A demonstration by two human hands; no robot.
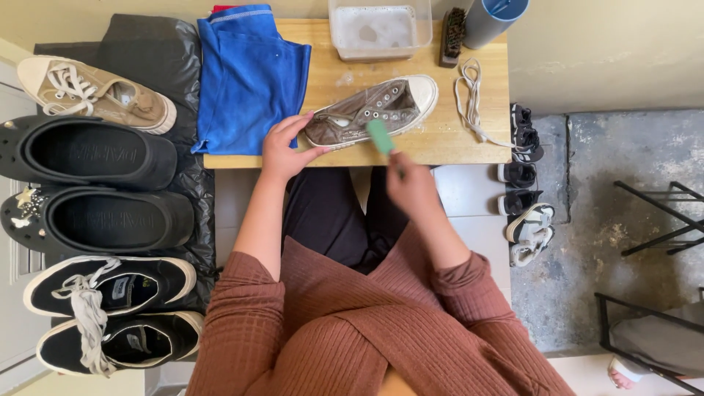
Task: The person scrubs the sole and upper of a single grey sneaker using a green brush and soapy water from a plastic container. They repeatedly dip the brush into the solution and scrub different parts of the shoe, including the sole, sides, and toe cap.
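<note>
A brown shoe (374, 110) with no lace lies on its side on the wooden table (469, 143). Its white toe points away and to the right. The left hand (284, 149) holds the heel end of the shoe. The fingers are curled around the heel, with the thumb pressed against the sole. The right hand (412, 187) is just in front of the shoe, near the table's front edge. It is blurry. Its fingers are closed around a small green brush (380, 137), and the green end touches the side of the shoe.

A blue cloth (249, 77) lies on the table just left of the shoe. Behind the shoe stands a clear box (380, 29) with foamy water in it. Right of the box lies a dark scrub brush (453, 35), and next to that stands a grey cup (490, 18). A white shoelace (471, 99) lies loose on the table to the right of the shoe.

Far left of the shoe, on a black bag (147, 51), sit a tan sneaker (95, 92), two black clogs (95, 187) and two black sneakers (110, 312) with white laces. The sneakers have small pale labels inside; I cannot tell more about them. On the floor right of the table is a row of small dark sandals (522, 172).
</note>
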